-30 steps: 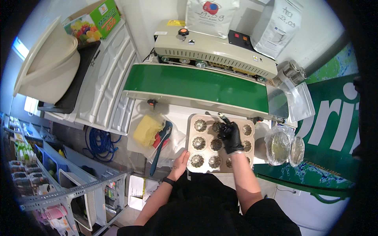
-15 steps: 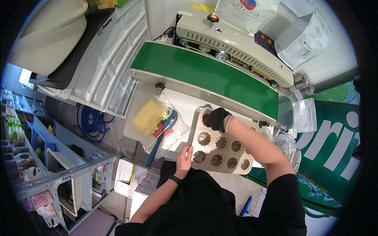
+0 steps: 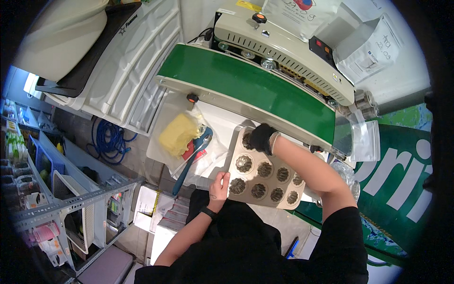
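Note:
A beige muffin pan (image 3: 271, 177) with fluted cups lies tilted in front of me. My left hand (image 3: 219, 190) grips its left edge, thumb on the rim. In a black glove, my right hand (image 3: 262, 139) has its fingers bunched together at the cup in the far left corner. Those fingertips are partly hidden, and I cannot make out what they hold. One cup (image 3: 243, 164) just nearer has a pale, shiny look inside. To the left, a block of butter (image 3: 177, 135) sits on its opened wrapper, with a blue-handled brush or spatula (image 3: 190, 163) beside it.
Behind the pan stands a band sealer (image 3: 283, 52) with a green conveyor belt (image 3: 246, 90). White pouches (image 3: 364, 52) lean at the back right. White plastic drawers (image 3: 137, 71) are at the left, above a blue coiled hose (image 3: 111, 142) and metal shelving (image 3: 90, 203).
The view has shifted slightly. My right hand stays at the same corner cup, its wrist a little changed in angle, and my left hand keeps its hold on the pan.

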Demonstrator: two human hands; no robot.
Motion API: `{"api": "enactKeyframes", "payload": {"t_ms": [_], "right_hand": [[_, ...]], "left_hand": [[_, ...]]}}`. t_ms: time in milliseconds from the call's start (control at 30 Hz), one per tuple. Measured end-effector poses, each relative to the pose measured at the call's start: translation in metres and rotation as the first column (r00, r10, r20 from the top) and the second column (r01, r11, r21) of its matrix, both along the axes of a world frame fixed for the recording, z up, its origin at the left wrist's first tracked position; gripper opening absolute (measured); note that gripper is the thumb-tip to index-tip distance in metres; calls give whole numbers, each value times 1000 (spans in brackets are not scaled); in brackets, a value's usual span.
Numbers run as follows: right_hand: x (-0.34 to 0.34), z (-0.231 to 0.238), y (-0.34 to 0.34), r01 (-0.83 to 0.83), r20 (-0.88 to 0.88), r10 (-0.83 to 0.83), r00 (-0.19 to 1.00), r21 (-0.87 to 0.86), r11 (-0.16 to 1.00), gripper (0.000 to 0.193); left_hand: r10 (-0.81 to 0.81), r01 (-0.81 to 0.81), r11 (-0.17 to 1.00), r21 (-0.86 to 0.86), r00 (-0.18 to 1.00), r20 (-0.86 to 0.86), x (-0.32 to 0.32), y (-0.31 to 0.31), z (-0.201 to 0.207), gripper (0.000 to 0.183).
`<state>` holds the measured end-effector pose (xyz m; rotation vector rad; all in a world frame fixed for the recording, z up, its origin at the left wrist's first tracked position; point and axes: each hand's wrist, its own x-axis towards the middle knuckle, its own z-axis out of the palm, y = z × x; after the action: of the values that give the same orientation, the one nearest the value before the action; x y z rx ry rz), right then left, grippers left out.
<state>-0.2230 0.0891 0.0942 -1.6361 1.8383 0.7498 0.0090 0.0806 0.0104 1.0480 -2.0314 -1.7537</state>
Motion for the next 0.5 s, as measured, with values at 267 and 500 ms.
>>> {"api": "enactKeyframes", "payload": {"t_ms": [267,500], "right_hand": [[-18,-7,4,-17,91,39,995,-234,972,15],[-36,-16,9,-158,217,178,960,-107,982,17]], "left_hand": [[28,-28,1000,-12,999,-25,2,3,-3,23],[3,-3,1000,-11,1000,21,0,0,8,23]]}}
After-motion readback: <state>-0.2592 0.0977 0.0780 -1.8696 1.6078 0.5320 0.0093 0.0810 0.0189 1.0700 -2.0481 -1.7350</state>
